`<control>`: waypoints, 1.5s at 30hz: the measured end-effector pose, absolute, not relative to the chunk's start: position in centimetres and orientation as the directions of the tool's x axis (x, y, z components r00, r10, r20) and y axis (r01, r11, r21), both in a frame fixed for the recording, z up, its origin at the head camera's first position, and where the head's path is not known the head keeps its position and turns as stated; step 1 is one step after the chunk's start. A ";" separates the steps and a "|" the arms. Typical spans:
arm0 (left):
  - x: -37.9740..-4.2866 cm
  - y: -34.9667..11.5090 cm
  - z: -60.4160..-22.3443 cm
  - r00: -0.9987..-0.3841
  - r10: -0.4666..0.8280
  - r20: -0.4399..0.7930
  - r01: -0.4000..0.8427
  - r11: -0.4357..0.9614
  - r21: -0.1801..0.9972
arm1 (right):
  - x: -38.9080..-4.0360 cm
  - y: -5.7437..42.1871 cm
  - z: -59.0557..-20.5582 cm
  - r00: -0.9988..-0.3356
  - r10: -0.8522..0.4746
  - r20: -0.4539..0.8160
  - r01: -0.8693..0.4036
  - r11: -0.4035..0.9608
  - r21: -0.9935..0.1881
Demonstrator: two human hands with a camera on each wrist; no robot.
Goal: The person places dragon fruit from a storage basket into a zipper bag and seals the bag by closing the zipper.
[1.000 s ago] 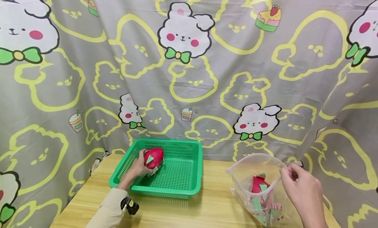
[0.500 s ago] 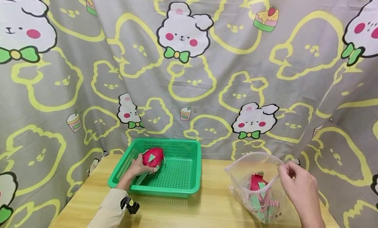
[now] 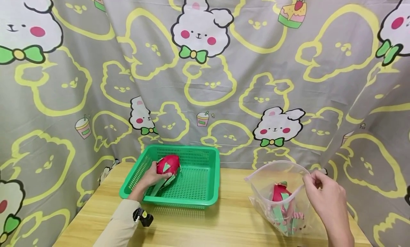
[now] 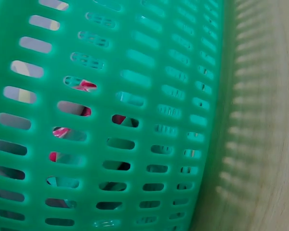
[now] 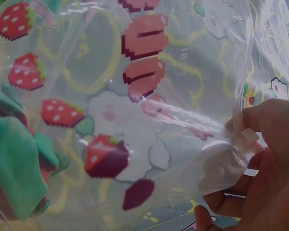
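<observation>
My left hand (image 3: 152,176) reaches into a green slotted plastic basket (image 3: 214,184) and grips a red dragon fruit (image 3: 171,163) with green scales. The thumb lies across the fruit's near side; the other fingers are mostly hidden. Through the basket wall (image 4: 135,77), the left wrist view shows only bits of red. On the right, my right hand (image 3: 330,200) pinches the rim of a clear zip bag (image 3: 272,167), whose mouth gapes. Inside the bag is another red-and-green dragon fruit (image 3: 280,193). The right wrist view shows the fingers of my right hand (image 5: 274,159) bunching the bag's edge.
A wooden tabletop (image 3: 230,208) carries the basket and the bag, with bare wood between them. Behind stands a grey curtain (image 3: 221,97) with cartoon prints, close to the table's back edge. A black wrist camera (image 3: 143,217) sits on the left sleeve (image 3: 118,224).
The left hand and its dragon fruit have shifted slightly to the right within the basket. My right hand keeps its pinch on the bag's rim. The head view has moved a little.
</observation>
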State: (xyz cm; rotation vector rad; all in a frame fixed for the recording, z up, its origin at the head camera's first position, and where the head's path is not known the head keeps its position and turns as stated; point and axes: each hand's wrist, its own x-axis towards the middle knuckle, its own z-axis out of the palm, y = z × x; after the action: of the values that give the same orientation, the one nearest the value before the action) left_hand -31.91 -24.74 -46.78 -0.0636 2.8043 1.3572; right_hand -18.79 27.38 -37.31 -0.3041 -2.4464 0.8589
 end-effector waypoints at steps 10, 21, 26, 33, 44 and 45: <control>-31.8 -24.3 -46.8 -1.000 -0.005 -0.007 -0.009 0.616 0.788 | -18.8 27.7 -37.1 -0.848 0.367 0.382 0.046 0.769 -0.638; -32.6 -23.6 -46.6 -0.999 -0.038 0.012 -0.012 0.584 0.812 | -19.0 27.8 -37.1 -0.837 0.365 0.407 0.024 0.768 -0.640; -33.2 -24.3 -47.0 -0.997 -0.075 -0.011 -0.051 0.555 0.830 | -19.1 28.0 -37.2 -0.843 0.360 0.400 0.024 0.768 -0.640; -33.1 -25.2 -46.0 -0.994 -0.110 -0.017 -0.068 0.478 0.876 | -19.2 27.4 -37.4 -0.843 0.336 0.419 -0.012 0.769 -0.640; -32.4 -25.3 -45.0 -0.991 -0.120 -0.050 -0.083 0.293 0.953 | -19.0 27.3 -37.6 -0.835 0.346 0.428 -0.010 0.767 -0.641; -32.4 -25.2 -45.0 -0.992 -0.118 -0.053 -0.084 0.278 0.957 | -19.0 27.3 -37.6 -0.836 0.346 0.426 -0.010 0.766 -0.642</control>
State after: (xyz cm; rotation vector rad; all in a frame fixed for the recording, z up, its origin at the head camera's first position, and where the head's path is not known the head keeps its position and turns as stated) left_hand -32.40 -25.23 -44.99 -0.2005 2.5338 1.8935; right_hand -18.97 27.30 -37.57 -0.2512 -2.4247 0.8858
